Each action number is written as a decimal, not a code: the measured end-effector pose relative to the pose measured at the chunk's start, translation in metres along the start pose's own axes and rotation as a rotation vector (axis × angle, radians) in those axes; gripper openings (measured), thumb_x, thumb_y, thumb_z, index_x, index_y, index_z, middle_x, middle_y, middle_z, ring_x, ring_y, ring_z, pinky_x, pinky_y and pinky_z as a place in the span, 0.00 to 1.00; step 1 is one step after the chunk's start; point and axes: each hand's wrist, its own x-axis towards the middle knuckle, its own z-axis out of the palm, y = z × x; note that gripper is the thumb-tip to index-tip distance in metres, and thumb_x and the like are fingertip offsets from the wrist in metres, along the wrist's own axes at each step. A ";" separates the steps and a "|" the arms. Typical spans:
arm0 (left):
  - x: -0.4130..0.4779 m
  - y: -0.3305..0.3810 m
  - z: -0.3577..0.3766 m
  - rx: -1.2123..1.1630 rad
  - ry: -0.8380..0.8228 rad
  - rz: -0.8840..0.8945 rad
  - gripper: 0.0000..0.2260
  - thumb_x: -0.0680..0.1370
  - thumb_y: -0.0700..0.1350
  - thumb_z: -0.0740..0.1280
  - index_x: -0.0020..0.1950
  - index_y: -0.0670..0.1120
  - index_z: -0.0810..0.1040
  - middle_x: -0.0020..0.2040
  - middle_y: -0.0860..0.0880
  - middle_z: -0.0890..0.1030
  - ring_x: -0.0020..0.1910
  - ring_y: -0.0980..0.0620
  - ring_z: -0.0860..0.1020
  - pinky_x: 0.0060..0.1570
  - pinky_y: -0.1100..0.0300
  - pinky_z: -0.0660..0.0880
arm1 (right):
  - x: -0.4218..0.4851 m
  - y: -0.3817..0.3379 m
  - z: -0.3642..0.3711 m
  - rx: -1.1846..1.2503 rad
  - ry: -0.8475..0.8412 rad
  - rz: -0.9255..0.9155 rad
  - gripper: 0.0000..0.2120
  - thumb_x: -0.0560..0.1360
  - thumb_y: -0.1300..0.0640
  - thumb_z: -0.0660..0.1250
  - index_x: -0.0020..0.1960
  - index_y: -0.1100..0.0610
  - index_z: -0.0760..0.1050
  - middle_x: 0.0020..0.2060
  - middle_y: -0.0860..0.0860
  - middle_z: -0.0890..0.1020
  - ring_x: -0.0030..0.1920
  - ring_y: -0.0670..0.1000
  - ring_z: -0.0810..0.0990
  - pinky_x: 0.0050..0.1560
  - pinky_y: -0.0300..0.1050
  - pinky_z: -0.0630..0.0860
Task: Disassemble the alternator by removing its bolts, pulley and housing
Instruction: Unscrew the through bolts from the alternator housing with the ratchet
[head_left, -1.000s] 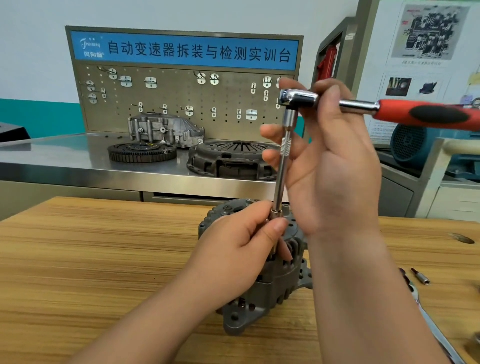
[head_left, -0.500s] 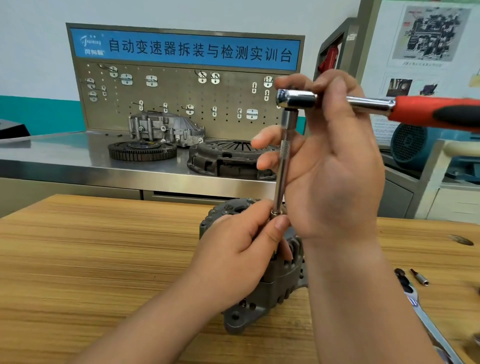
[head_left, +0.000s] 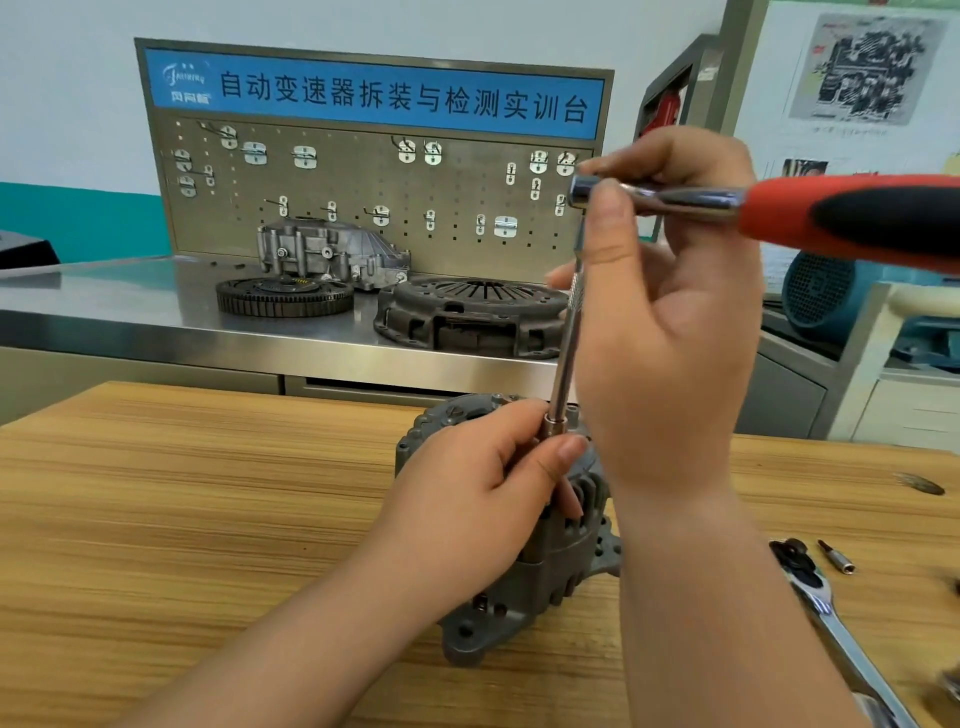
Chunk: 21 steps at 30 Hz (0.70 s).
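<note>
A grey alternator (head_left: 540, 582) stands upright on the wooden table (head_left: 208, 519). A chrome ratchet with a red and black handle (head_left: 852, 218) carries a long extension bar (head_left: 569, 332) that points down onto the alternator's top. My right hand (head_left: 670, 322) holds the ratchet head and steadies the bar. My left hand (head_left: 483, 499) pinches the socket at the bar's lower end against the alternator. The bolt under the socket is hidden.
A second ratchet wrench (head_left: 831, 618) and a small bit (head_left: 836, 557) lie on the table at the right. Behind, a steel bench (head_left: 130, 322) holds a flywheel ring (head_left: 283, 296), a clutch cover (head_left: 472, 317) and a housing (head_left: 332, 252) before a pegboard.
The ratchet handle has swung slightly, its red grip now lower and closer at the right. My right hand shifted a little right along the head. My left hand stays on the socket.
</note>
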 end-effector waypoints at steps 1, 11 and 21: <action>0.000 -0.001 0.001 0.001 0.009 -0.005 0.11 0.78 0.56 0.58 0.48 0.55 0.78 0.41 0.65 0.82 0.41 0.58 0.80 0.44 0.45 0.79 | -0.001 0.001 0.002 -0.116 -0.002 -0.099 0.06 0.79 0.64 0.60 0.51 0.53 0.67 0.45 0.45 0.73 0.41 0.49 0.76 0.39 0.53 0.78; -0.001 -0.003 0.000 -0.101 0.016 0.067 0.20 0.73 0.63 0.55 0.50 0.52 0.77 0.42 0.59 0.83 0.41 0.52 0.81 0.43 0.44 0.77 | -0.001 -0.012 0.006 0.651 -0.042 0.456 0.05 0.79 0.55 0.56 0.48 0.53 0.70 0.48 0.50 0.80 0.30 0.53 0.80 0.28 0.41 0.73; 0.001 -0.002 -0.001 -0.005 -0.023 0.043 0.12 0.78 0.55 0.56 0.42 0.53 0.76 0.37 0.61 0.82 0.40 0.57 0.80 0.45 0.48 0.77 | 0.002 -0.004 -0.002 0.835 -0.056 0.570 0.09 0.82 0.53 0.51 0.48 0.52 0.69 0.50 0.51 0.80 0.32 0.51 0.80 0.30 0.40 0.74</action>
